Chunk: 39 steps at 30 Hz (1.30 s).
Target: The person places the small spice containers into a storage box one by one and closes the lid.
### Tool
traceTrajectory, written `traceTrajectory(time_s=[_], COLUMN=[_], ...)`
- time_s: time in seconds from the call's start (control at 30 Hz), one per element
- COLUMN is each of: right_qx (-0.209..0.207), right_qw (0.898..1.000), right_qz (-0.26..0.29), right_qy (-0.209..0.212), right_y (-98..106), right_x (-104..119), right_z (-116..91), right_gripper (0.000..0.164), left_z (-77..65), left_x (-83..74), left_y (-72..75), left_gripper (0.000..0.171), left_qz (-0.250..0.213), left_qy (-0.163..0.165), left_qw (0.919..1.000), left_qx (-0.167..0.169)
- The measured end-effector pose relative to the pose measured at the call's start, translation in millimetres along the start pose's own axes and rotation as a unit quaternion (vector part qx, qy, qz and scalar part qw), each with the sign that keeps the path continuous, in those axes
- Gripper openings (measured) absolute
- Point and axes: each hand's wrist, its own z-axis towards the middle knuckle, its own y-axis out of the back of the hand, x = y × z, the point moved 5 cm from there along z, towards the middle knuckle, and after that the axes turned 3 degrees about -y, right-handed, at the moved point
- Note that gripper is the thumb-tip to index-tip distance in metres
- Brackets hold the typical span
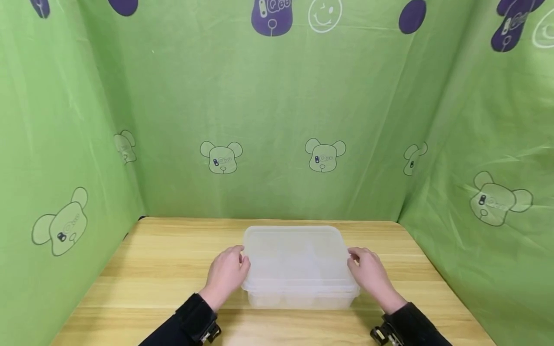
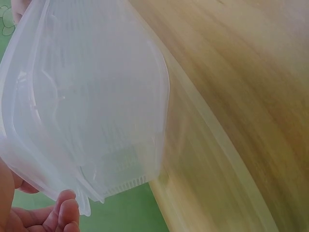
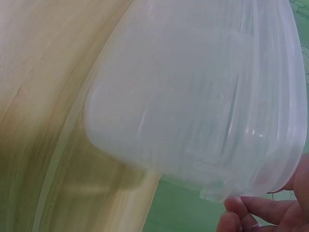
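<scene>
A translucent white plastic storage box point(image 1: 298, 300) with a matching lid point(image 1: 294, 254) is at the front middle of the wooden table, its lid on top. My left hand point(image 1: 227, 271) holds the lid's rim at the left side, thumb and curled fingers at the edge. On the opposite side, my right hand point(image 1: 370, 271) grips the rim in the same manner. In the left wrist view, fingertips point(image 2: 67, 208) are at the rim's underside; the right wrist view has fingertips point(image 3: 235, 205) touching the rim. The box's inside is blurred by the cloudy plastic.
The wooden table point(image 1: 173, 250) extends around the box on both sides and behind. Green curtains point(image 1: 277, 96) printed with bear heads enclose the table at the back, left and right. Dark sleeves with wrist straps point(image 1: 196, 319) cover my forearms.
</scene>
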Motion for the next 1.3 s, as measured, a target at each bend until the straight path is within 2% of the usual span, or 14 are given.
traceTrajectory(time_s=[0.37,0.5,0.73,1.1,1.3], right_qx=[-0.005,-0.007,-0.005,0.003,0.011], right_qw=[1.000,1.000,0.999,0.999,0.999], right_qz=[-0.003,-0.001,-0.004,-0.004,-0.001], right_qy=[-0.003,-0.006,-0.035,-0.033,-0.039], right_y=[-0.1,0.2,2.0,-5.7,-10.6], right_x=[-6.9,-9.8,-17.5,-19.9,-20.5], right_z=[-1.2,-1.3,-1.6,2.2,3.6], right_gripper=[0.033,0.033,0.035,0.037,0.036], left_z=[-0.4,-0.9,-3.0,-4.1,-4.1], left_x=[-4.8,-6.0,-4.3,-2.7,-4.0], left_y=[-3.3,-3.3,-3.5,-9.1,-10.2], left_gripper=[0.034,0.034,0.034,0.035,0.033], left_qz=[0.002,0.001,0.002,0.010,0.009], left_qy=[-0.016,-0.012,0.004,0.001,-0.004], left_qw=[0.9998,0.9999,1.0000,0.9999,0.9999], left_qx=[-0.006,-0.003,-0.004,0.005,-0.004])
